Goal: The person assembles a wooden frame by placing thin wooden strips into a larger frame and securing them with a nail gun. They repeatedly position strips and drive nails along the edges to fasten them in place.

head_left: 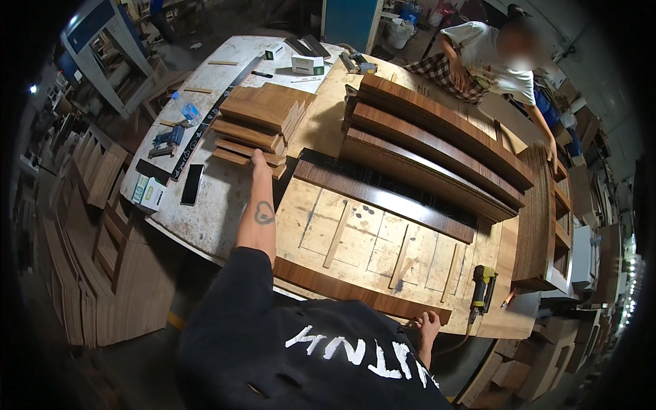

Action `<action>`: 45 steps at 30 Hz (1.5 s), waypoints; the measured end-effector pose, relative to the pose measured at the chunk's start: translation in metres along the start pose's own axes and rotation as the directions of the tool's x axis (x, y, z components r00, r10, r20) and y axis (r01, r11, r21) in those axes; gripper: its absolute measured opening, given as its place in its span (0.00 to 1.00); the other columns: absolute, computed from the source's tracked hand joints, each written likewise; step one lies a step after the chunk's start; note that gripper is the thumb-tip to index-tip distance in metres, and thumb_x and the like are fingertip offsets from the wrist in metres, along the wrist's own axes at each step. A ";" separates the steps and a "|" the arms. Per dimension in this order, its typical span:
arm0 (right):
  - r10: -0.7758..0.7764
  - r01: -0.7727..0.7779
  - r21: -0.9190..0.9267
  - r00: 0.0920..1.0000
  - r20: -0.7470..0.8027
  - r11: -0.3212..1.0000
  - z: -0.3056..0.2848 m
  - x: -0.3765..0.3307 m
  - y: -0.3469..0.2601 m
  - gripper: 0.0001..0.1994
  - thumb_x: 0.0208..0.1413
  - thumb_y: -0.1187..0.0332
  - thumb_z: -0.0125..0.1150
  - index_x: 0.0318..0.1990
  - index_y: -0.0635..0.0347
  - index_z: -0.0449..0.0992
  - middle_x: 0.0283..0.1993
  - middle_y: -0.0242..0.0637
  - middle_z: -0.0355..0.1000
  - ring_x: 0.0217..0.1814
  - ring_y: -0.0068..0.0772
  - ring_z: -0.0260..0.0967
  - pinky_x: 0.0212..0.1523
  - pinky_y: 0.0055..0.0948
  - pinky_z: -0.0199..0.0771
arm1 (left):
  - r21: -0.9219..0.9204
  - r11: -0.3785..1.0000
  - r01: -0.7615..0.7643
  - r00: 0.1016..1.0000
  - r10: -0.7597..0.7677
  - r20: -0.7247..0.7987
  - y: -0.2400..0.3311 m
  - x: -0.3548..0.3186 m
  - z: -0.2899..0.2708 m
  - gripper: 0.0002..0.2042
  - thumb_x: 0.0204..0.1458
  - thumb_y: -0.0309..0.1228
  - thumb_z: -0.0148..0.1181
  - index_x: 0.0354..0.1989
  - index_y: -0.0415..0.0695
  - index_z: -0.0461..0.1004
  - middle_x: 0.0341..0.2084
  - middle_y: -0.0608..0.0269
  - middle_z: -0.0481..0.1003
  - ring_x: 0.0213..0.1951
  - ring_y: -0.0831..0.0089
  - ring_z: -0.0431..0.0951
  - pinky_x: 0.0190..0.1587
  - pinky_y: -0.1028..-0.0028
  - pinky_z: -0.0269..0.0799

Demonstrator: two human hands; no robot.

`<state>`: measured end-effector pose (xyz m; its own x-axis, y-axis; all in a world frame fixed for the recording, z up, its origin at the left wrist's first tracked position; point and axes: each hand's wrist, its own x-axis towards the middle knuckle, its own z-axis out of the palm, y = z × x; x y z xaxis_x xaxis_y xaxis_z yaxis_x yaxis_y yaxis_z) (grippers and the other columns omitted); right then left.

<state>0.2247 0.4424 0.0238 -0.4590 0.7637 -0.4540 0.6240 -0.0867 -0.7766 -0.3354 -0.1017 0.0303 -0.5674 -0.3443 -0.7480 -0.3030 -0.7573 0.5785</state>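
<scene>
Here, your left hand (pixel 259 161) reaching to twelve o'clock, fingers flat on the stack of short brown grainy wood boards (pixel 256 123), your right hand (pixel 429 321) clamped on the long dark veneered plank (pixel 355 292) at five o'clock.

My left hand (pixel 258 164) rests against a stack of short brown wood panels (pixel 256 130), laid flat and fanned unevenly, top pieces offset from those beneath. My right hand (pixel 429 324) grips the near edge of a long dark-veneered strip (pixel 355 292), lying flat along the front of a pale board frame (pixel 383 239) between my hands.
</scene>
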 end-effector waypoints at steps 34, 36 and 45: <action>-0.147 -0.192 0.372 0.686 0.712 0.908 0.230 -0.033 -0.155 0.19 0.56 0.68 0.70 0.53 0.63 0.74 0.45 0.34 0.77 0.48 0.31 0.75 0.53 0.30 0.75 | 0.662 0.242 -0.709 0.702 0.331 0.631 -0.101 -0.158 -0.189 0.19 0.63 0.46 0.61 0.28 0.43 0.68 0.25 0.66 0.66 0.31 0.69 0.66 0.37 0.67 0.66; -0.163 -0.172 0.363 0.667 0.727 0.916 0.233 -0.023 -0.150 0.21 0.56 0.70 0.71 0.56 0.64 0.72 0.47 0.39 0.78 0.50 0.32 0.77 0.53 0.28 0.76 | 0.715 -0.114 -0.689 0.609 0.444 0.657 -0.081 -0.148 -0.182 0.18 0.60 0.45 0.63 0.35 0.40 0.70 0.40 0.51 0.71 0.42 0.54 0.70 0.47 0.57 0.67; -0.464 0.663 -0.449 0.744 0.481 0.598 0.257 -0.048 -0.156 0.53 0.44 0.51 0.78 0.71 0.72 0.52 0.62 0.69 0.63 0.63 0.66 0.64 0.62 0.51 0.69 | 0.530 -0.707 -0.469 0.444 0.329 0.833 -0.104 -0.126 -0.176 0.38 0.59 0.44 0.59 0.72 0.35 0.54 0.76 0.42 0.44 0.76 0.47 0.43 0.71 0.44 0.42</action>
<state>-0.0132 0.2544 0.0546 -0.9351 0.3005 -0.1878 0.3529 0.7421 -0.5699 -0.0977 -0.0769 0.0067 -0.9898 0.0597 0.1292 0.0747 0.9907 0.1139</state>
